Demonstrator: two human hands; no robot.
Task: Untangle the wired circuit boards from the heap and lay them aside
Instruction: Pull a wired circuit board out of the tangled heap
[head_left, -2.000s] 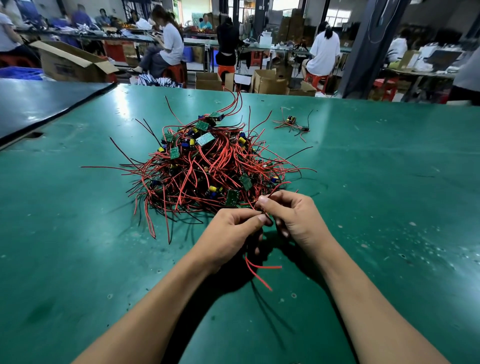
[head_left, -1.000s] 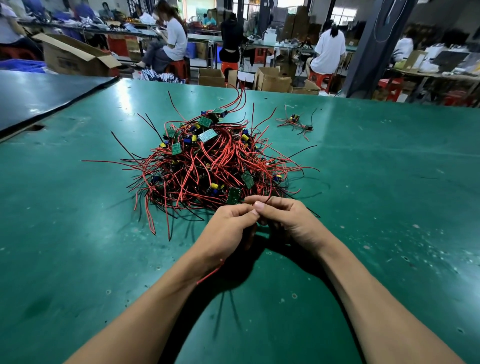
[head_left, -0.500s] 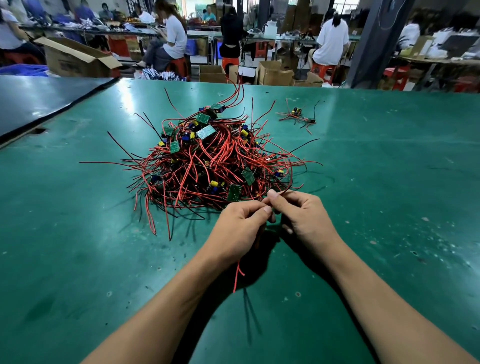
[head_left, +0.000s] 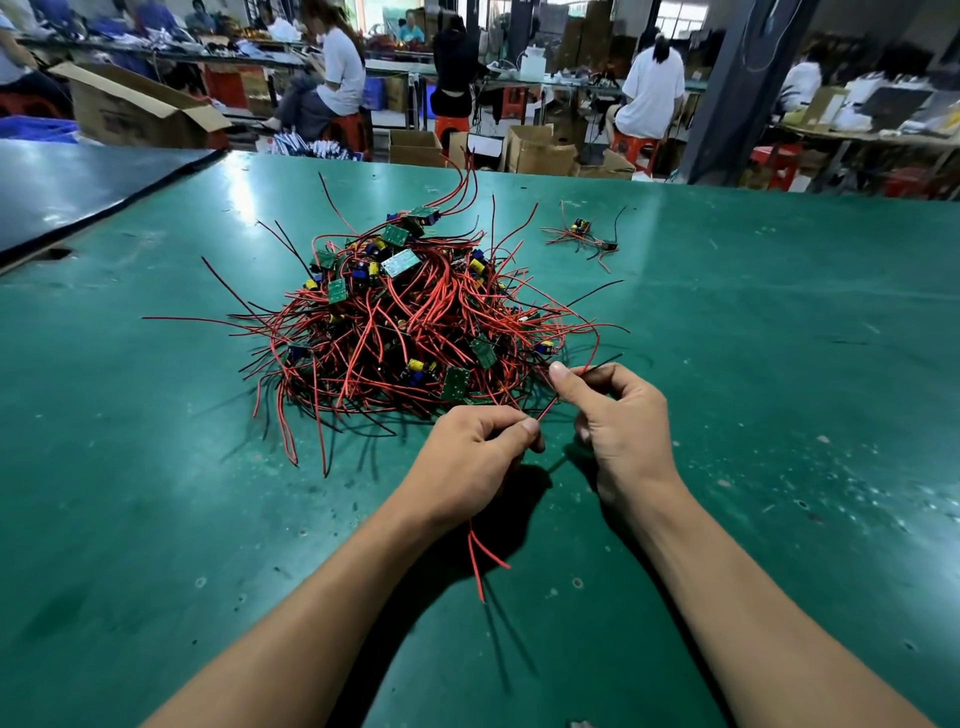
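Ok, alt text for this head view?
The left hand and right hand each pinch red wire at the near edge of a heap of wired green circuit boards on a green table. A small separated bundle lies beyond, to the right.

Left hand (head_left: 467, 460), centre frame: palm contents concealed by curled fingers; red wires (head_left: 480, 558) show below the wrist, their origin unseen. Heap (head_left: 415, 332): lower boards buried under wiring, count indeterminable. Set-aside board (head_left: 582, 228), upper centre-right: too small to detail. Forearms (head_left: 322, 613) cut by bottom edge. Background workers (head_left: 652, 88) blurred.
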